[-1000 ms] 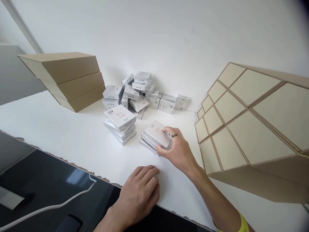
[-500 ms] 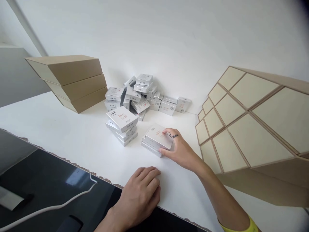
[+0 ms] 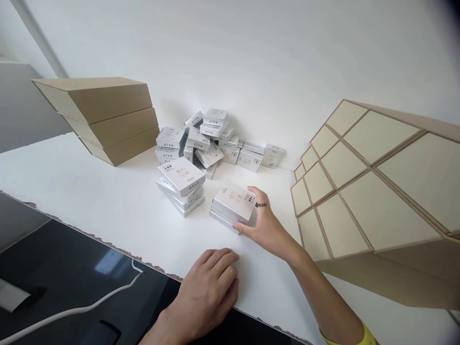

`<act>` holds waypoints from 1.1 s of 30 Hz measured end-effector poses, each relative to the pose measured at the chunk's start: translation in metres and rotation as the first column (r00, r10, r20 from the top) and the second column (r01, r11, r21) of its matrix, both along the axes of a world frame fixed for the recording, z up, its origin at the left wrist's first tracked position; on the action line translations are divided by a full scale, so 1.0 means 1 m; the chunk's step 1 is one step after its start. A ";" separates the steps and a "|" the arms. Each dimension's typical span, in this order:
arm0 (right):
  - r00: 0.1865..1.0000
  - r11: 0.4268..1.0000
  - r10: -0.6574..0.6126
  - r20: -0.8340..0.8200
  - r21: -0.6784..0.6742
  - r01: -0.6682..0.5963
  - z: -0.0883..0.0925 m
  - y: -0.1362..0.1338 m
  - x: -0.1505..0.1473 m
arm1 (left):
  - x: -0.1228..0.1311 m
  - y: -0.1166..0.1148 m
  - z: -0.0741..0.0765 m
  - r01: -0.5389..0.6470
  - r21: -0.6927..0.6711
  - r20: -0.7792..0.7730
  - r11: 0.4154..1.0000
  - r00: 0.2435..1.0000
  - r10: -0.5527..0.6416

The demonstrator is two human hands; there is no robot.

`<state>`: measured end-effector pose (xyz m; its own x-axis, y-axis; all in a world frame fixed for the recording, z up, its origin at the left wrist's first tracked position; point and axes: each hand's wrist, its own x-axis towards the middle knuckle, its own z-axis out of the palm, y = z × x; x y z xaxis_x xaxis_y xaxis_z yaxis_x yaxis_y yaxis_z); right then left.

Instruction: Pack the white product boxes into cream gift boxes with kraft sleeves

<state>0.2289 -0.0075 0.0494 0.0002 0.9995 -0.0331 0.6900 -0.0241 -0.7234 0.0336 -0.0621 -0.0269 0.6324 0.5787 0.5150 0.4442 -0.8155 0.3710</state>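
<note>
A plain white wall [image 3: 273,57] rises behind a white desk [image 3: 108,201] with a ragged front edge, and on the desk we see a short squared stack [image 3: 233,203] of silver printed boxes, from which we place everything else. At its right end is our right hand [image 3: 264,218], wearing a ring [image 3: 261,205]; the grip is loosely open, thumb touching the stack's near corner and index finger raised by its far right corner, the other fingers partly hidden. In front of the squared stack and apart from it, our left hand [image 3: 210,287] lies palm down with its fingers half curled; we cannot tell whether that grip has hold of anything. Just left of the squared stack stands a less even stack [image 3: 182,184] of similar boxes, its top one turned askew. Behind it we have a jumbled pile [image 3: 203,139] of more boxes. Farther left and back rise three brown cases [image 3: 115,122], and to its right stands a block of pale-faced cases [image 3: 352,177].
</note>
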 end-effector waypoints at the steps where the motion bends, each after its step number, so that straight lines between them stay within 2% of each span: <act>1: 0.999 1.000 -0.021 -0.033 0.000 0.021 -0.004 -0.001 0.000 | 0.000 0.000 0.000 0.001 0.000 0.000 1.000 1.000 -0.001; 4: 0.984 0.996 -0.094 -0.149 -0.011 0.093 -0.017 -0.003 0.001 | -0.002 -0.001 0.002 0.010 -0.030 0.007 0.999 1.000 -0.010; 7: 0.973 0.992 -0.122 -0.195 0.000 0.124 -0.028 -0.004 0.003 | -0.008 -0.003 0.012 -0.006 -0.183 0.084 0.983 0.996 0.021; 10: 0.967 0.990 -0.130 -0.219 0.016 0.137 -0.034 -0.004 0.005 | -0.012 0.001 0.026 -0.097 -0.397 0.219 0.913 0.956 0.197; 13: 0.963 0.990 -0.128 -0.238 0.020 0.137 -0.038 -0.007 0.005 | -0.005 0.015 0.037 -0.236 -0.510 0.320 0.827 0.840 0.438; 16: 0.961 0.991 -0.128 -0.244 0.014 0.135 -0.040 -0.014 0.004 | 0.008 0.035 0.043 -0.338 -0.616 0.250 0.712 0.773 0.583; 18: 0.962 0.992 -0.121 -0.243 0.011 0.127 -0.040 -0.021 0.003 | 0.014 0.047 0.044 -0.340 -0.684 0.182 0.646 0.777 0.603; 20: 0.964 0.991 -0.121 -0.236 0.020 0.130 -0.040 -0.027 0.002 | 0.017 0.055 0.043 -0.290 -0.738 0.172 0.609 0.792 0.586; 23: 0.955 0.983 -0.165 -0.246 0.040 0.180 -0.038 -0.037 -0.001 | 0.018 0.062 0.041 -0.205 -0.766 0.231 0.609 0.797 0.559; 26: 0.937 0.978 -0.204 -0.284 -0.006 0.211 -0.035 -0.048 -0.008 | 0.019 0.061 0.043 -0.162 -0.758 0.277 0.632 0.797 0.536; 29: 0.920 0.977 -0.212 -0.331 -0.087 0.194 -0.030 -0.057 -0.019 | 0.023 0.057 0.049 -0.196 -0.760 0.239 0.619 0.803 0.547; 33: 0.897 0.978 -0.210 -0.389 -0.096 0.187 -0.025 -0.056 -0.025 | 0.030 0.048 0.056 -0.336 -0.774 0.104 0.537 0.769 0.631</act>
